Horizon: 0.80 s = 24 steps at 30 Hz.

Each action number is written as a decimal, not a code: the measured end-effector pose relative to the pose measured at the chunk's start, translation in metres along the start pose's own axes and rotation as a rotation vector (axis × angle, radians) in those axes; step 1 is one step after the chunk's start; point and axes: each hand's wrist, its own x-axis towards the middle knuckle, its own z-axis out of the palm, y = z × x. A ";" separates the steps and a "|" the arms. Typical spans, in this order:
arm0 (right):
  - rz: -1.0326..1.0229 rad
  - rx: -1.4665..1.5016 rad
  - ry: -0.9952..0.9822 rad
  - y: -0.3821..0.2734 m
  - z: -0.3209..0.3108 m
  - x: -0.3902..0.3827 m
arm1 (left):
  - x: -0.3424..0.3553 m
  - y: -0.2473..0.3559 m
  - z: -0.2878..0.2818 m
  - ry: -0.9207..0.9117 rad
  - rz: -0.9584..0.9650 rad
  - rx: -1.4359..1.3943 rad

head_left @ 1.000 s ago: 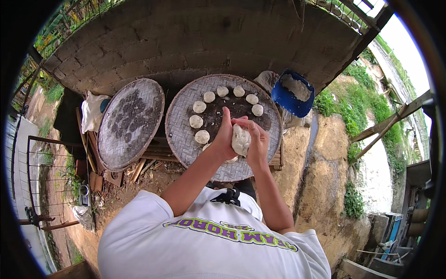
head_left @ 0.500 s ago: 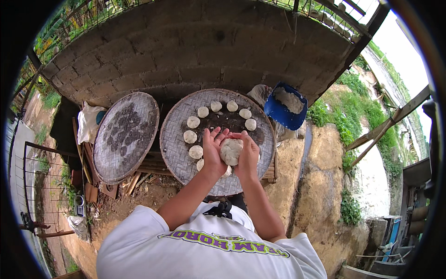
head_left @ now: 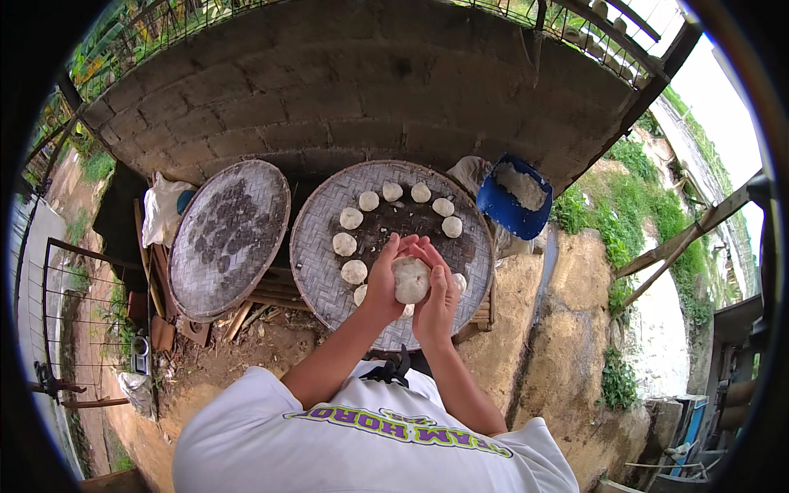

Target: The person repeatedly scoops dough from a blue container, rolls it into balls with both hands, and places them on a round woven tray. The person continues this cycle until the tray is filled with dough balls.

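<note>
Cupped between my two hands is a pale, roundish ball of dough, held over a round woven tray. My left hand curves around its left side, and my right hand wraps the right, with the fingertips meeting beyond it. Several smaller whitish balls lie in a ring on the tray, around a darker patch of weave. My hands and the dough hide part of the ring's near side.
A second woven tray, with dark round marks, leans at the left. To the right of the main tray, a blue scoop-like container holds white crumbly stuff. Behind runs a block wall. A white bag hangs beyond the leaning tray.
My hands have turned and closed more around the dough ball, which looks rounder and smoother. The trays appear shifted slightly rightward as the view moved.
</note>
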 end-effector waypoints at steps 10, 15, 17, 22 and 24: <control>0.261 -0.317 0.042 -0.031 0.007 0.015 | 0.001 -0.005 0.000 -0.079 0.236 0.218; -0.264 -1.326 -0.582 -0.071 -0.004 0.035 | -0.010 0.011 -0.010 -0.387 -0.464 -0.361; -0.092 -0.918 -0.642 -0.064 -0.012 0.047 | -0.009 0.011 -0.008 -0.238 -0.480 -0.280; 0.399 -0.162 0.141 0.000 -0.023 0.023 | 0.001 -0.003 -0.015 0.167 -0.235 -0.105; 0.482 -0.130 0.083 0.016 -0.026 0.003 | 0.003 -0.001 -0.031 0.009 -0.218 -0.149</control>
